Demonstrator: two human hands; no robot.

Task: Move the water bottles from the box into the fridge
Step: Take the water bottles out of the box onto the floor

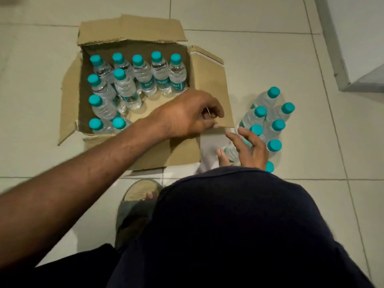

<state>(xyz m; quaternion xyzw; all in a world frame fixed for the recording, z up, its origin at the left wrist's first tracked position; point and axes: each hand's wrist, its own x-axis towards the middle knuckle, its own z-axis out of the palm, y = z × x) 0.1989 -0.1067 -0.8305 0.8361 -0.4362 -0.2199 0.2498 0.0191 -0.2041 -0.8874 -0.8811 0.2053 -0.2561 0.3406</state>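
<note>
On the tiled floor [259, 48]: an open cardboard box [207, 80] stands with its flaps splayed outward.
Inside the box: ten water bottles [145, 80] with teal caps stand upright, filling the far row and the left side. The near right part of the box bottom shows bare cardboard.
Beside the box: a floor cluster [270, 125] of the same teal-capped bottles stands on the tiles just right of the right flap.
Left hand [187, 115]: it reaches across from the left to the box's near right corner. The grip is curled, with fingertips at the flap's edge; whether they pinch the flap cannot be told.
Right hand [247, 148]: it is over the nearest bottles of the floor cluster, grip spread apart and clamped on nothing. One bottle sits under the palm; contact is unclear.
Person: a dark-trousered knee [228, 225] fills the lower view, and a sandalled foot [139, 196] rests just before the box.
Upper right: a white panel [332, 48] is well apart from the box.
</note>
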